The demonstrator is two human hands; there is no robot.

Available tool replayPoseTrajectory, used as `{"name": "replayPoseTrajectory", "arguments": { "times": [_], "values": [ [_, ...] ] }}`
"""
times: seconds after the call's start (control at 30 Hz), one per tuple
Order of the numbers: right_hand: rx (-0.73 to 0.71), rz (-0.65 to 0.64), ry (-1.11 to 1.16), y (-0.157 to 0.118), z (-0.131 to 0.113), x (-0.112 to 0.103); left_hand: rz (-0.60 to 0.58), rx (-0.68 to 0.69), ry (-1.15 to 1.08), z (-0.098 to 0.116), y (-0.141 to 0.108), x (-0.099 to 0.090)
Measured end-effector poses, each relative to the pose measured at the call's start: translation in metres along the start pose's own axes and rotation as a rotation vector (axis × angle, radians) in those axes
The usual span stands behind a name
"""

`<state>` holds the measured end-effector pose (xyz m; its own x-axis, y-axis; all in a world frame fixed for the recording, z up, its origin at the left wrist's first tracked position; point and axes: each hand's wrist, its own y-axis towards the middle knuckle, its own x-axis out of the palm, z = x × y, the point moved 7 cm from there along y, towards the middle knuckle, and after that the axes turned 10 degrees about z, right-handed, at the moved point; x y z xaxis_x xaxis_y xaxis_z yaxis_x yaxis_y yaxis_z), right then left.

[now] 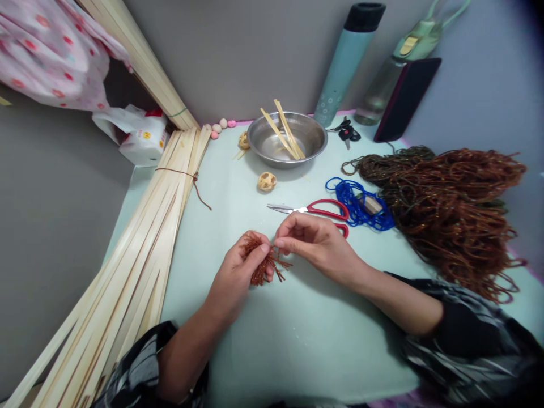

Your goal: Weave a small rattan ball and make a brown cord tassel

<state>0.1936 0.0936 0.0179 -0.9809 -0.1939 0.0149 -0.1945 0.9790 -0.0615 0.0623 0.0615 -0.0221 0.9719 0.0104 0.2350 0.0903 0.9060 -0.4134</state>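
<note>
A small bunch of reddish-brown yarn (pixel 264 270) with loose cut ends is pinched between the thumb and fingers of my left hand (pixel 238 266). Close beside it on the right, my right hand (pixel 317 243) has thumb and index fingertip pressed together at the top edge of the bunch, apparently on a strand too thin to make out clearly. Red-handled scissors (pixel 327 209) lie just beyond my right hand, which partly hides them, with the blades pointing left. A woven ball (pixel 267 181) rests on the table beyond both hands.
Long pale strips (pixel 140 243), tied with a cord, lie at left. A metal bowl (pixel 287 161) holds short strips. Blue cord (pixel 357 205) and a large brown yarn pile (pixel 450 209) are at right. Behind stand a teal bottle (pixel 346 68), a clear bottle (pixel 380 90) and a phone (pixel 408 99).
</note>
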Motion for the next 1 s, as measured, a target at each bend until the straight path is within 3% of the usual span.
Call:
{"name": "replayPoseTrajectory", "arguments": {
  "times": [0.33, 0.63, 1.0],
  "values": [
    [-0.010, -0.015, 0.001, -0.001, -0.003, 0.002, -0.032, -0.045, 0.004, 0.000, -0.002, 0.002],
    [-0.018, -0.050, -0.056, -0.004, -0.004, 0.005, 0.041, -0.013, -0.023, 0.002, 0.001, -0.004],
    [0.107, -0.070, 0.101, -0.001, 0.008, 0.006, -0.045, 0.056, -0.150, 0.014, -0.004, 0.002]
  ]
}}
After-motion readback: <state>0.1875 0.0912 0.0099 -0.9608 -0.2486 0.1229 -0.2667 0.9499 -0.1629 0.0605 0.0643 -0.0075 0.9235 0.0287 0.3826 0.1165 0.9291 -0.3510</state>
